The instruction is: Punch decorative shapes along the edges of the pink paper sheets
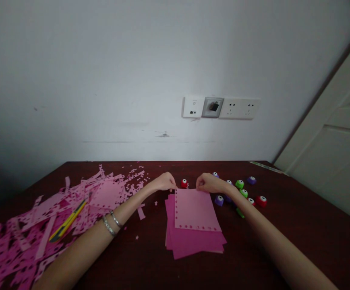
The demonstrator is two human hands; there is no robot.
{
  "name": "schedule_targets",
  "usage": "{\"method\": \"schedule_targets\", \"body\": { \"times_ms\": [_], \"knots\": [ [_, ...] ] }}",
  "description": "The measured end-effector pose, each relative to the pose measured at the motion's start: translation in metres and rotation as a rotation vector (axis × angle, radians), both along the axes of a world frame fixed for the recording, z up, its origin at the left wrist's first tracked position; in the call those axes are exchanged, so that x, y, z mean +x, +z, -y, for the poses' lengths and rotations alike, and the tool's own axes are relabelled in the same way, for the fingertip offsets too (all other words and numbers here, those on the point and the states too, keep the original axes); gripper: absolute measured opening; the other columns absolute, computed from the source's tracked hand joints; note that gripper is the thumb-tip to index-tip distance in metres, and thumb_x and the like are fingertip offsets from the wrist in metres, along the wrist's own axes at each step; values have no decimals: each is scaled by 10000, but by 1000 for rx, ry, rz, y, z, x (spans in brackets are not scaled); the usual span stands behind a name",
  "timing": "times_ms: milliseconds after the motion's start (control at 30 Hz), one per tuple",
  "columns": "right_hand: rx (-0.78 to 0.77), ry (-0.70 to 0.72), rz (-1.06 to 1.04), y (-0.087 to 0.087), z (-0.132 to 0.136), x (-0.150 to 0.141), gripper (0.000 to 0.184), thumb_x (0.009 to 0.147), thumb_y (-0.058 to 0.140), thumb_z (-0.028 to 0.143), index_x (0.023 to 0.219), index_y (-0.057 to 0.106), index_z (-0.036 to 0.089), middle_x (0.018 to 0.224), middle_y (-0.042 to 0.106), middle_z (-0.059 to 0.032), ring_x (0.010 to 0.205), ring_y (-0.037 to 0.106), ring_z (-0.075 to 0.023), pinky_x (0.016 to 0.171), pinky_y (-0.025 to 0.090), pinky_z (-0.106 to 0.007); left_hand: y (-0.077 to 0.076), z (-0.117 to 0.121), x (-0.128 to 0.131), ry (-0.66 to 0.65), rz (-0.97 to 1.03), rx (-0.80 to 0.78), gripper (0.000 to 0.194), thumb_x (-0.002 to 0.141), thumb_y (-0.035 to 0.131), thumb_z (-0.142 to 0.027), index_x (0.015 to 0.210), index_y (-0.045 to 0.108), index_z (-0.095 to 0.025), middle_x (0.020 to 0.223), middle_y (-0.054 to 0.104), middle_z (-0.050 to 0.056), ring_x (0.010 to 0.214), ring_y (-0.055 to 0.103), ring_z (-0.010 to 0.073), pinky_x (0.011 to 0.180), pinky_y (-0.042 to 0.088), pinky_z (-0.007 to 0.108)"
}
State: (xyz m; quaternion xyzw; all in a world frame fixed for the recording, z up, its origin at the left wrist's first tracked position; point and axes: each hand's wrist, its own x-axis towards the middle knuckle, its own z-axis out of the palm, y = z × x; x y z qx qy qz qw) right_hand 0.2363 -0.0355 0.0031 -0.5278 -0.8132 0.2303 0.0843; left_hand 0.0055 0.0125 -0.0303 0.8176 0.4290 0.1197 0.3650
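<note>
A light pink sheet of paper (195, 208) with punched holes down its left edge and along its near edge lies on a fanned stack of darker pink sheets (193, 243). My left hand (165, 182) is closed at the sheet's far left corner, fingertips pinching it. At the far right corner my right hand (208, 183) is closed with bent fingers on the same sheet's far edge. Between my hands, just beyond the paper, sits a small red craft punch (184, 183).
Several purple, green and red punches (243, 193) stand right of the paper, partly behind my right forearm. A heap of punched pink scraps (26, 241) covers the table's left side, with a yellow utility knife (69, 219) on top. Wall sockets (238, 108) are behind.
</note>
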Motion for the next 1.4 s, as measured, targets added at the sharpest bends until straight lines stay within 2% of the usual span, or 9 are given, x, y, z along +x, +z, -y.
{"method": "schedule_targets", "body": {
  "times_ms": [433,1033,1400],
  "knots": [
    [-8,-43,12,0,-3,7,210,611,475,129,655,680,125,659,681,-68,611,594,-161,523,405,-222,0,3,6,8,-8,28,199,685,582,-289,682,691,-122,515,589,12,510,516,109,499,366,207],
    [33,-69,17,-5,-6,9,210,591,450,127,600,660,135,638,673,-68,607,597,-161,533,399,-225,1,9,13,136,-42,104,183,676,565,-271,704,681,-133,612,633,35,584,537,126,518,349,216],
    [74,-83,29,-7,-9,11,200,593,448,120,588,647,136,623,664,-69,578,577,-152,525,386,-228,1,11,14,123,-39,138,196,686,558,-290,713,671,-132,613,607,24,568,501,108,504,321,211]
  ]
}}
